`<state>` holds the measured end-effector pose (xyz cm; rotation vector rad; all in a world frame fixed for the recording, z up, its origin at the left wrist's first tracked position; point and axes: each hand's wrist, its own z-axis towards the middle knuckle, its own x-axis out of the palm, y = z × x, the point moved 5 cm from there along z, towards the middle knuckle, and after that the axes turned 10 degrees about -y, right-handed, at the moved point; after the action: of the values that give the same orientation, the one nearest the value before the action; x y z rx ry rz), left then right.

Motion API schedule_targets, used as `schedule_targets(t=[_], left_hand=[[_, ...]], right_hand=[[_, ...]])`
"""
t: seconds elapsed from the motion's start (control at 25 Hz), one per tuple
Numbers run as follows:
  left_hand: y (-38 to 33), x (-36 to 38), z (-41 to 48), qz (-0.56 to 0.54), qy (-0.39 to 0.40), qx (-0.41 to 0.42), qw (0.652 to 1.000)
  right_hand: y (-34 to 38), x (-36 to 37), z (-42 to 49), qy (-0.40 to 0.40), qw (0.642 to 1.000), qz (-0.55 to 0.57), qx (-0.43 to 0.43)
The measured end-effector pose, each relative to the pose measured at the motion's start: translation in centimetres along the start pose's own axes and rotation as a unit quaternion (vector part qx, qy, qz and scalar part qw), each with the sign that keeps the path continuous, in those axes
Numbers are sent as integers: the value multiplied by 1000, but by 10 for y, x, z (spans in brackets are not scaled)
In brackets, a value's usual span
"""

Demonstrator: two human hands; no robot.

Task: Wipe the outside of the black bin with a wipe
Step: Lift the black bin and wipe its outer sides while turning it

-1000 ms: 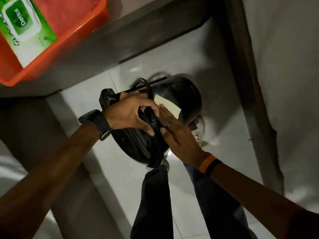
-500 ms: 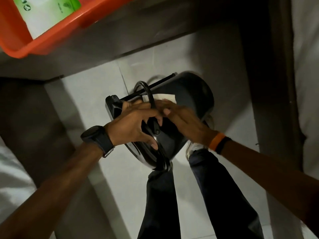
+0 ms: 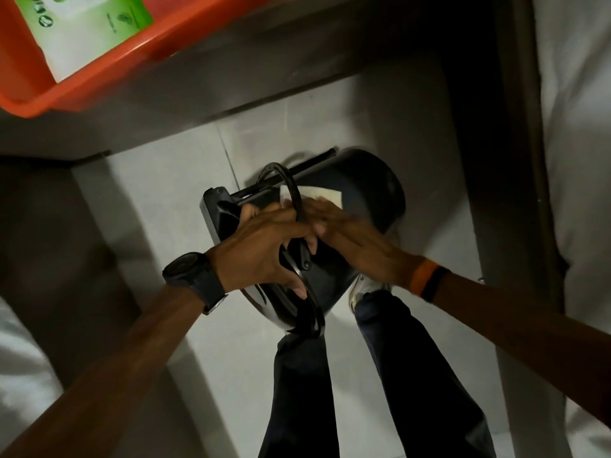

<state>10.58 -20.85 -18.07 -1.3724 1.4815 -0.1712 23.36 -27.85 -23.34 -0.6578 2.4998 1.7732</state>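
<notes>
The black bin (image 3: 370, 190) is held tilted above the pale tiled floor, its round body pointing away from me and its black pedal block at the left. My left hand (image 3: 264, 249) grips the bin at its rim and thin wire handle. My right hand (image 3: 350, 236) lies flat on the bin's side, pressing a white wipe (image 3: 322, 195) against it; only the wipe's far edge shows past my fingers.
An orange tray (image 3: 109, 71) holding a green and white wipes pack (image 3: 89, 21) sits on a grey ledge at the upper left. My dark-trousered legs (image 3: 330, 385) stand below the bin. A dark upright post (image 3: 515, 160) and white fabric flank the right.
My right hand has slid with the wipe up the bin's side, away from me. The view has shifted, so the orange tray sits higher in the frame. My left hand keeps its grip.
</notes>
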Motion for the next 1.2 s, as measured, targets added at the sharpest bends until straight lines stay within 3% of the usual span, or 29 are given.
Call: schedule_targets(t=[0.08,0.24,0.32,0.36,0.44,0.52,0.56,0.6,0.68,0.76,0.84,0.92,1.0,1.08,1.2], left_hand=[[2,0,-2,-14,-17,-27,999],[-6,2,2,-17,-32,-38,999],[-12,-4,13,-35,-40,-45,998],[-13,-9,20,-50,-48,-49,996],[-10,-21,31,-91,-59,-63,992],[-3,-32,37,-124,-64,-84,987],[0,-35,39,-129,-64,-89,986],[3,-37,41,-128,-62,-90,986],[8,-40,46,-135,-70,-87,985],[10,-45,53,-163,-89,-88,979],[16,-51,58,-187,-114,-91,971],[27,-57,59,-207,-129,-107,964],[41,-58,55,-241,-129,-138,952],[52,-56,50,-261,-175,-166,935],[47,-54,40,-117,-353,-141,917]], right_hand=[[-29,-24,-13,-19,997,-60,-40],[-91,-84,22,-175,961,-86,197],[-83,-83,27,-234,941,-1,246],[-68,-71,20,-243,938,68,239],[-27,-34,-15,-208,958,143,134],[-10,-13,-45,-142,982,119,18],[-21,-21,-41,-153,981,117,3],[-39,-37,-26,-185,974,118,47],[-80,-81,4,-281,925,133,220],[-94,-104,19,-307,902,108,283],[-66,-81,8,-282,910,196,234],[-19,-35,-29,-211,928,278,131],[4,-13,-54,-180,948,253,61],[-7,-38,-33,-242,946,202,77],[-42,-76,18,-330,912,164,179]])
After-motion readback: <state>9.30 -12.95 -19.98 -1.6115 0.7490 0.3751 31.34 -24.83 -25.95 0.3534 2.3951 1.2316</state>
